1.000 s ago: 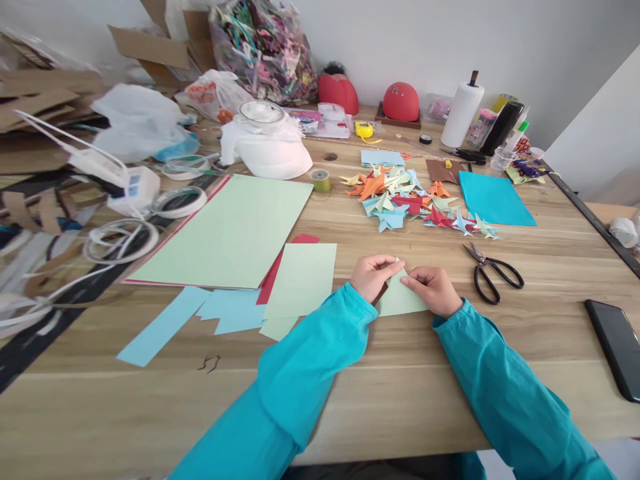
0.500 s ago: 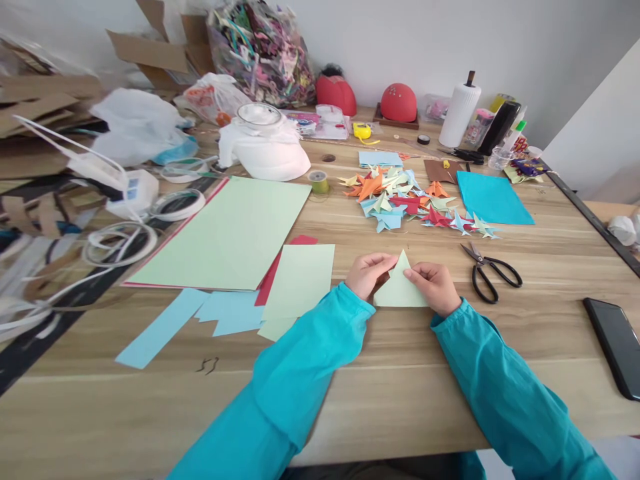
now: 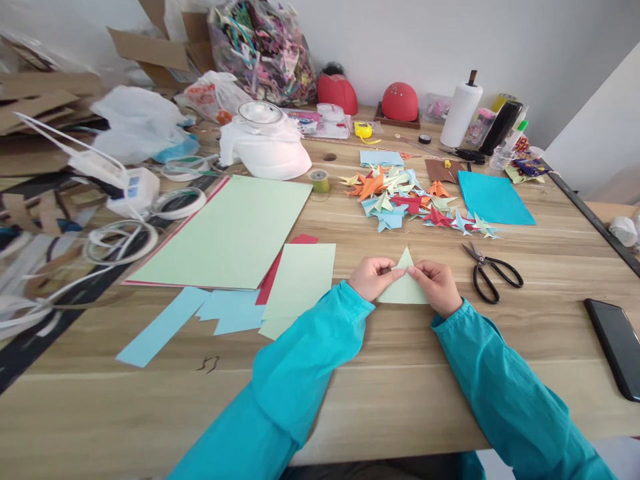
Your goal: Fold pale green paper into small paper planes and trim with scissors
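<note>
A pale green sheet of paper (image 3: 404,291), folded to a point at its top, is held between my two hands just above the table. My left hand (image 3: 373,277) pinches its left side, thumb lying across the front. On the right side, my right hand (image 3: 438,285) grips it with thumb and bent fingers, the two thumb tips almost meeting below the peak. The fingers behind the paper are partly hidden. Black-handled scissors (image 3: 485,270) lie slightly open to the right of my right hand. Left of my left hand rests a pale green paper rectangle (image 3: 305,277).
Folded paper cranes (image 3: 400,200) in several colours are heaped beyond my hands. Large green sheets (image 3: 230,233) and blue paper strips (image 3: 163,328) lie to the left. A phone (image 3: 613,347) sits at the right, and a thread spool (image 3: 319,181) stands behind the sheets.
My left thumb has moved right across the paper's front, toward my right thumb. My right hand keeps its grip in nearly the same place.
</note>
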Demonstrator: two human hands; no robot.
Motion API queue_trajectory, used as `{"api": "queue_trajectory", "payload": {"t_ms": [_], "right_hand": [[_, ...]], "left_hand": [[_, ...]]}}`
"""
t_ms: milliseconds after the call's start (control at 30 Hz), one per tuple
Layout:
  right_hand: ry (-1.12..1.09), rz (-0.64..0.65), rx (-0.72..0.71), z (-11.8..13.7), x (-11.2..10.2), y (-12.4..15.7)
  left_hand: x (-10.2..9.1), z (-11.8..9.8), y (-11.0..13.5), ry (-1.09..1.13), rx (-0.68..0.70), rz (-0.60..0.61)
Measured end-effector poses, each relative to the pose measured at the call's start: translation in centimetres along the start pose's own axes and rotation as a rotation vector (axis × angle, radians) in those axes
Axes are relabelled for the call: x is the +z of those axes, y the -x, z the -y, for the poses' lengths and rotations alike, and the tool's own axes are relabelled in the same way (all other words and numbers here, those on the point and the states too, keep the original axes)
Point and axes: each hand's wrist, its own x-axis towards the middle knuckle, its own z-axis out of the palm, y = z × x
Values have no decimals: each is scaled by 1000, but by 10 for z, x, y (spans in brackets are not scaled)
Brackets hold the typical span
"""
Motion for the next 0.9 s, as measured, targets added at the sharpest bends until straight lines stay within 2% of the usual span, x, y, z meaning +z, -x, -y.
{"api": "queue_trajectory", "payload": {"t_ms": [200, 400, 567, 733, 800, 900], "right_hand": [[17, 36, -16, 4, 0, 1], [-20, 152, 22, 7, -1, 4], [-113, 241, 47, 10, 0, 7], [-218, 265, 88, 13, 1, 9], [-254, 255, 114, 13, 2, 9], [-330, 226, 169, 12, 2, 8]], "left_hand": [[-2, -3, 2, 76, -22, 106], [-1, -8, 6, 68, 27, 130], [0, -9, 12, 60, 84, 186], [1, -10, 14, 113, 115, 212], [1, -9, 13, 123, 83, 206], [0, -6, 10, 190, -43, 209]]}}
